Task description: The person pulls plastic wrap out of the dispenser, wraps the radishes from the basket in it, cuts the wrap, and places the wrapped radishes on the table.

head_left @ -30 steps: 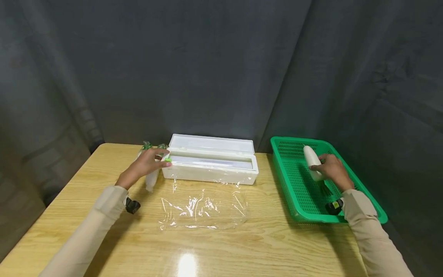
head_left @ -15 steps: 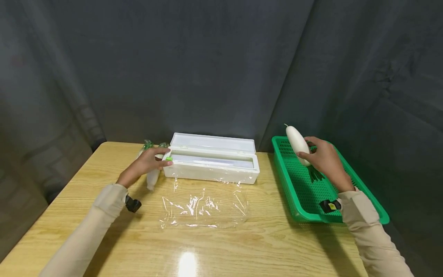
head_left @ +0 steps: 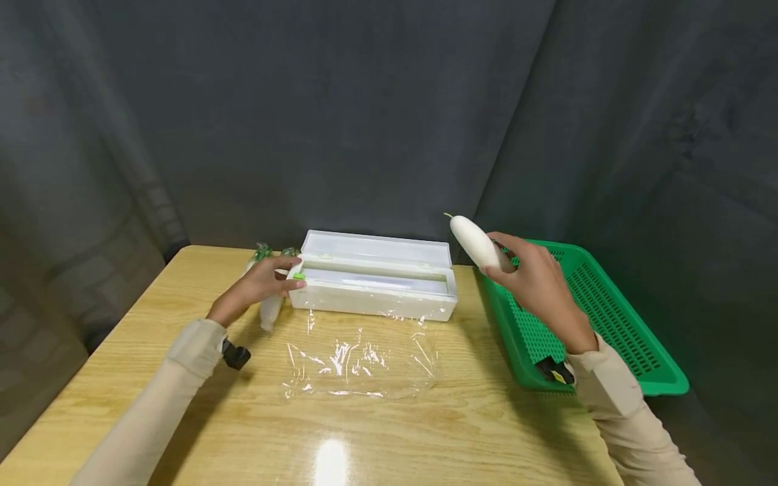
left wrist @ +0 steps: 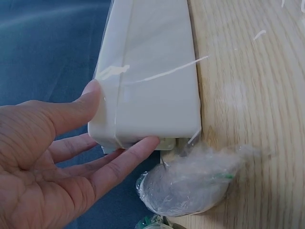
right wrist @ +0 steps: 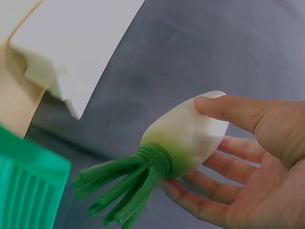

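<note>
My right hand (head_left: pixel 537 280) grips a white radish (head_left: pixel 476 241) in the air, over the near left side of the green basket. In the right wrist view the radish (right wrist: pixel 186 129) shows its cut green stalks (right wrist: pixel 121 183), with thumb and fingers on opposite sides of it. At the left end of a white plastic-wrap dispenser (head_left: pixel 371 304), lid raised, my left hand (head_left: pixel 258 287) holds the corner between thumb and fingers. Clear plastic wrap (head_left: pixel 365 361) stretches from the dispenser over the table. Film-wrapped radishes (head_left: pixel 270 312) lie beside the dispenser, partly behind my left hand.
A green slotted basket (head_left: pixel 608 317) stands at the table's right side. Dark grey cloth (head_left: pixel 365 121) hangs behind the wooden table (head_left: pixel 395 439). A small green slider (head_left: pixel 299 276) sits on the dispenser's left end.
My right hand has lifted the radish out of the green basket and moved it left, toward the dispenser's right end. The left hand has stayed on the dispenser.
</note>
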A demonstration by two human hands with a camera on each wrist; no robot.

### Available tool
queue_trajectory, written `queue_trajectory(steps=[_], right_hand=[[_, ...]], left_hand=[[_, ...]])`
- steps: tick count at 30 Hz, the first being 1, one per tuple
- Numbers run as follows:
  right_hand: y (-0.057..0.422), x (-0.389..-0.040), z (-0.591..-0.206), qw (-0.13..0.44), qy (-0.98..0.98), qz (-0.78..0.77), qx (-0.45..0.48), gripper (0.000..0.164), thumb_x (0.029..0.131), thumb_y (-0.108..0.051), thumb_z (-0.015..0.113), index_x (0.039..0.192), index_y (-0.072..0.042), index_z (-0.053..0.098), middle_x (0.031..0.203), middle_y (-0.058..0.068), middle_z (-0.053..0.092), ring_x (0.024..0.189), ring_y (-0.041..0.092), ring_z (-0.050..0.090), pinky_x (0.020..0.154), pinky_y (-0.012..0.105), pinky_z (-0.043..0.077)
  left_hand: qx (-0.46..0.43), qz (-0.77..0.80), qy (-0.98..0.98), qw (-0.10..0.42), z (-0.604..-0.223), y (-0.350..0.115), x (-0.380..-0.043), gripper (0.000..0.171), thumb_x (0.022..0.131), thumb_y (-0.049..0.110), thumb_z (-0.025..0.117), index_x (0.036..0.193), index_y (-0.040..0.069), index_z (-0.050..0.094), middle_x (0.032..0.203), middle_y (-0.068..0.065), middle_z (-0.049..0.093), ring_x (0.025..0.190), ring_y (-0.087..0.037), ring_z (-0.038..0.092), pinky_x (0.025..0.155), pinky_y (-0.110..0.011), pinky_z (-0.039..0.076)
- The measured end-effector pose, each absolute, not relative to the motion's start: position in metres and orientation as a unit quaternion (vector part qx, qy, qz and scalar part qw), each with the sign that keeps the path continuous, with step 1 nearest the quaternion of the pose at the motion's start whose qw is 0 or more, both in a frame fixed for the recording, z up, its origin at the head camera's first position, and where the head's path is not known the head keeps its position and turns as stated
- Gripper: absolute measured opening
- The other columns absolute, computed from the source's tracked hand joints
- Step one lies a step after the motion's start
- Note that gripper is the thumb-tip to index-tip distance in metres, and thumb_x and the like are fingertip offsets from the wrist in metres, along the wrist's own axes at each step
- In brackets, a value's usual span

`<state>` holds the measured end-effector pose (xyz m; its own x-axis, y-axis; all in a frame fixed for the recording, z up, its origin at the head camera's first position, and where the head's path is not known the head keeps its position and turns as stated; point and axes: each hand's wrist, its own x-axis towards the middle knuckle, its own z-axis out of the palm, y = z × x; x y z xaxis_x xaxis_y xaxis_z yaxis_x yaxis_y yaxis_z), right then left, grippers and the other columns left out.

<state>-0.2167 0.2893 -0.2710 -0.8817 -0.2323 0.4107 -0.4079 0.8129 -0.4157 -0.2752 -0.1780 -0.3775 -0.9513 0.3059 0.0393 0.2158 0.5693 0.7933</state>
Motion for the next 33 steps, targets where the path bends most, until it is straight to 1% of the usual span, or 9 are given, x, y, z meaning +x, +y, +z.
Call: queue_trajectory(steps=[4,8,12,16,17,23,27,29,33], right_hand=[[0.274,-0.21,-0.271,0.171,-0.933,0.248,0.197,0.053,0.093,-0.011,0.08,0.143,-0.005,0.063,0.128,0.023,0.07,0.088,0.032,0.064,0.07,0.041,0.045],[0.26,-0.206,-0.277,0.168,-0.927,0.249,0.223,0.051,0.092,-0.009,0.081,0.14,-0.007,0.065,0.124,0.02,0.072,0.093,0.032,0.065,0.074,0.044,0.047],[0.246,-0.205,-0.283,0.164,-0.922,0.254,0.242,0.051,0.089,-0.008,0.084,0.137,-0.007,0.068,0.123,0.018,0.073,0.096,0.033,0.067,0.077,0.048,0.05],[0.231,-0.203,-0.291,0.154,-0.923,0.25,0.249,0.052,0.086,-0.01,0.086,0.135,-0.007,0.07,0.125,0.015,0.074,0.095,0.03,0.068,0.076,0.048,0.053],[0.227,-0.202,-0.293,0.15,-0.923,0.249,0.252,0.052,0.086,-0.01,0.087,0.135,-0.008,0.07,0.126,0.014,0.074,0.098,0.03,0.069,0.077,0.048,0.054],[0.202,-0.2,-0.312,0.108,-0.918,0.247,0.29,0.053,0.085,-0.01,0.087,0.135,-0.011,0.071,0.129,0.011,0.074,0.107,0.029,0.07,0.083,0.049,0.056],[0.187,-0.198,-0.327,0.07,-0.915,0.242,0.314,0.053,0.084,-0.007,0.087,0.134,-0.011,0.072,0.125,0.009,0.075,0.105,0.025,0.07,0.085,0.048,0.057],[0.181,-0.196,-0.334,0.054,-0.915,0.244,0.318,0.053,0.083,-0.005,0.088,0.133,-0.011,0.072,0.122,0.009,0.076,0.102,0.024,0.07,0.083,0.047,0.058],[0.17,-0.195,-0.346,0.039,-0.908,0.252,0.332,0.053,0.08,-0.003,0.088,0.131,-0.009,0.073,0.122,0.01,0.076,0.101,0.024,0.07,0.084,0.046,0.058]], left_hand=[[0.135,0.451,0.88,0.067,-0.376,-0.178,-0.277,0.066,0.103,0.013,0.069,0.156,-0.01,0.037,0.153,-0.04,0.041,0.122,-0.051,0.062,0.08,-0.044,0.064],[0.128,0.465,0.872,0.078,-0.375,-0.178,-0.278,0.068,0.103,0.011,0.068,0.157,-0.01,0.034,0.153,-0.04,0.04,0.117,-0.049,0.065,0.075,-0.043,0.064],[0.131,0.466,0.872,0.074,-0.377,-0.179,-0.278,0.067,0.103,0.01,0.068,0.157,-0.012,0.034,0.152,-0.042,0.04,0.116,-0.049,0.066,0.076,-0.044,0.064],[0.132,0.46,0.875,0.07,-0.379,-0.18,-0.277,0.067,0.103,0.011,0.068,0.156,-0.012,0.034,0.152,-0.042,0.04,0.123,-0.052,0.062,0.079,-0.045,0.064],[0.132,0.459,0.876,0.07,-0.379,-0.18,-0.277,0.066,0.103,0.011,0.068,0.156,-0.012,0.035,0.152,-0.042,0.039,0.124,-0.053,0.061,0.08,-0.045,0.064],[0.129,0.458,0.877,0.068,-0.378,-0.181,-0.277,0.066,0.104,0.01,0.067,0.156,-0.012,0.034,0.152,-0.042,0.039,0.127,-0.054,0.058,0.08,-0.044,0.064],[0.132,0.459,0.876,0.07,-0.379,-0.178,-0.278,0.065,0.103,0.008,0.067,0.155,-0.014,0.034,0.15,-0.042,0.04,0.127,-0.055,0.058,0.081,-0.044,0.064],[0.134,0.457,0.877,0.07,-0.379,-0.176,-0.278,0.066,0.103,0.008,0.067,0.155,-0.014,0.034,0.15,-0.042,0.041,0.126,-0.055,0.058,0.08,-0.044,0.064],[0.134,0.457,0.877,0.068,-0.381,-0.174,-0.28,0.065,0.103,0.007,0.067,0.155,-0.014,0.034,0.15,-0.042,0.042,0.125,-0.054,0.06,0.079,-0.044,0.064]])
